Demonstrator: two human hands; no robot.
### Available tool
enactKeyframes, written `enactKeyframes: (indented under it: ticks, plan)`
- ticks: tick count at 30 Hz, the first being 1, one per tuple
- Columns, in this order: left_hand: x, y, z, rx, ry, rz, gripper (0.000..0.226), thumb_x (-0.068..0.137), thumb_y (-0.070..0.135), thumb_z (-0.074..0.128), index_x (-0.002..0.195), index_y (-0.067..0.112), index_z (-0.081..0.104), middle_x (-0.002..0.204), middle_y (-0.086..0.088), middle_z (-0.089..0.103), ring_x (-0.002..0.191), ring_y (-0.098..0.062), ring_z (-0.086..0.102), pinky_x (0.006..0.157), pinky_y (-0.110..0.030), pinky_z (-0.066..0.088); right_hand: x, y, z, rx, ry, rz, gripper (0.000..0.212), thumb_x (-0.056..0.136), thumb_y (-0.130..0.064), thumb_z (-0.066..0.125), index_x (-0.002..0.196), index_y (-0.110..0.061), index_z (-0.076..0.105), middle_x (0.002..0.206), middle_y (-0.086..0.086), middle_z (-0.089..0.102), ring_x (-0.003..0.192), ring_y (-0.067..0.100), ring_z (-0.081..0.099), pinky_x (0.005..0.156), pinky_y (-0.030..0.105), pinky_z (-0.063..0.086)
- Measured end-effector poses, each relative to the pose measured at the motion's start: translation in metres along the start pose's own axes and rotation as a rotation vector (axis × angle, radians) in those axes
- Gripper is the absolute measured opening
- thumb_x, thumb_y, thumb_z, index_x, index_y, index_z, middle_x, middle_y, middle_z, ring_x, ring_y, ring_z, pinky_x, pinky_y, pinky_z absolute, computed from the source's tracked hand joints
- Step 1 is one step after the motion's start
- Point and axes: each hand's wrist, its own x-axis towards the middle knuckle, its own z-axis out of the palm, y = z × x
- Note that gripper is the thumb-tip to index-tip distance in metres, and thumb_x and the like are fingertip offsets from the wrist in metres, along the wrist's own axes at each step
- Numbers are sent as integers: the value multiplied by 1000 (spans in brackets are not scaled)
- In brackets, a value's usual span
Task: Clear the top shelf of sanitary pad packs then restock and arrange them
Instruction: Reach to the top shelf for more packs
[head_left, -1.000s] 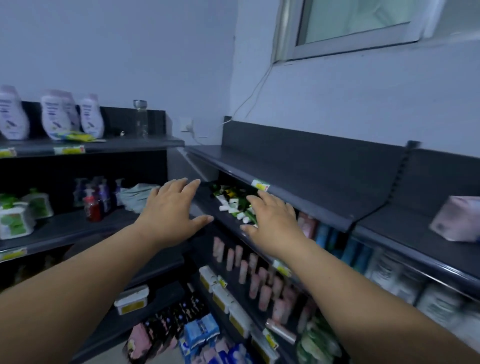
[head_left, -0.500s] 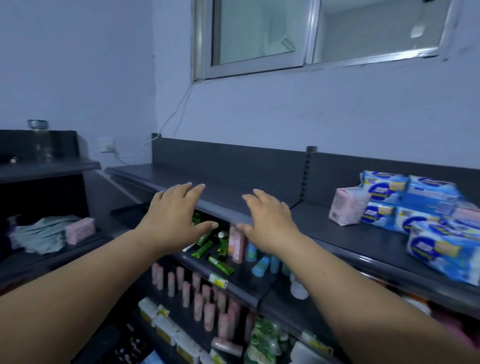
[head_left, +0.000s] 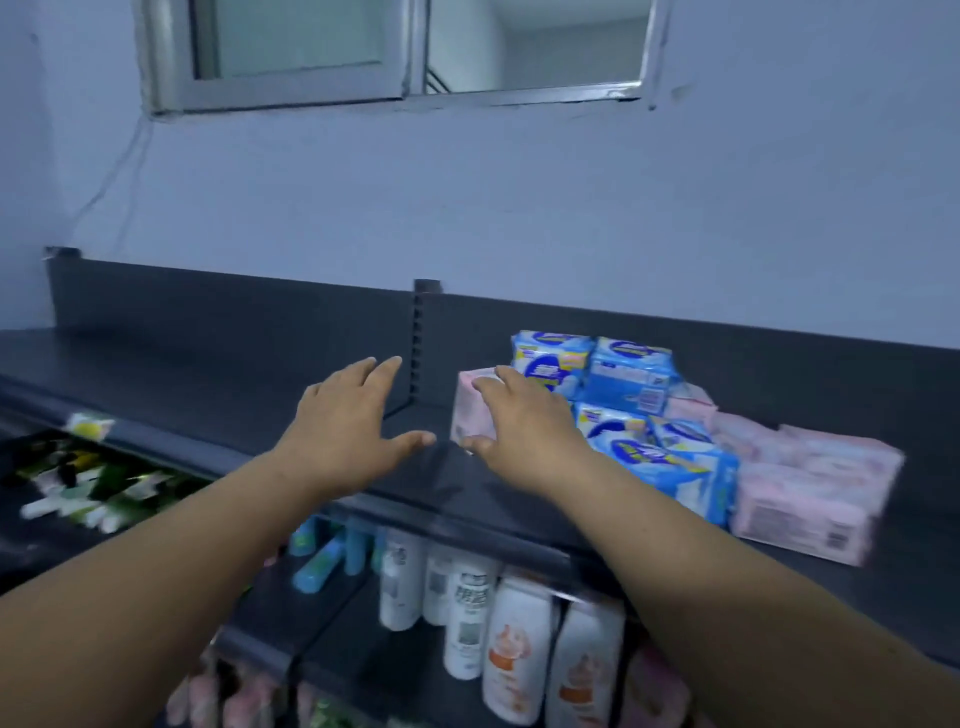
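Observation:
The dark top shelf (head_left: 234, 374) runs along the wall. On its right half lie sanitary pad packs: an upright pink pack (head_left: 467, 415), several blue packs (head_left: 631, 379) stacked behind and beside it, and more pink packs (head_left: 810, 488) at the far right. My right hand (head_left: 519, 421) lies over the upright pink pack, fingers stretched across its top and thumb at its lower front corner; whether it clasps the pack is unclear. My left hand (head_left: 348, 426) hovers open above the bare shelf, just left of that pack, holding nothing.
White and orange bottles (head_left: 514, 649) and blue tubes (head_left: 317, 566) stand on the shelf below. Green and white tubes (head_left: 93, 483) lie on a lower shelf at the left. A window (head_left: 395, 52) sits in the wall above. An upright post (head_left: 418, 338) divides the shelf back.
My view has swung right and up along the shelf. Both hands moved up to the top shelf, and my right hand has reached the upright pink pack.

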Motion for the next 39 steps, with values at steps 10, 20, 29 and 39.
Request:
enactKeyframes:
  ticks: [10, 20, 29, 39]
  plan:
    - [90, 66, 58, -123, -42, 67, 99, 78, 63, 63, 154, 22, 15, 161, -9, 14, 148, -26, 16, 115, -46, 25, 2, 103, -24, -37, 14, 240, 66, 91, -49, 58, 147, -25, 32, 158, 2, 24, 142, 27, 29, 113, 48, 29]
    - [148, 50, 92, -166, -156, -33, 113, 70, 70, 67, 155, 24, 7, 161, -12, 3, 148, -32, 12, 113, -52, 26, 15, 107, -12, -17, -19, 383, 70, 93, -49, 56, 151, -25, 25, 161, 1, 18, 145, 25, 25, 114, 47, 28]
    - [172, 35, 127, -471, -220, -35, 76, 84, 43, 69, 148, 33, 31, 142, -12, 34, 121, -30, 50, 90, -32, 43, 19, 105, -3, -5, -6, 413, 70, 91, -48, 58, 150, -25, 28, 160, 0, 18, 143, 24, 29, 113, 44, 30]
    - [152, 100, 73, -701, 152, 140, 46, 88, 37, 60, 131, 24, 53, 120, -8, 52, 108, -24, 54, 88, -30, 38, -38, 185, -52, 19, 124, 642, 57, 95, -21, 54, 148, -17, 36, 156, 6, 30, 141, 27, 32, 114, 38, 30]
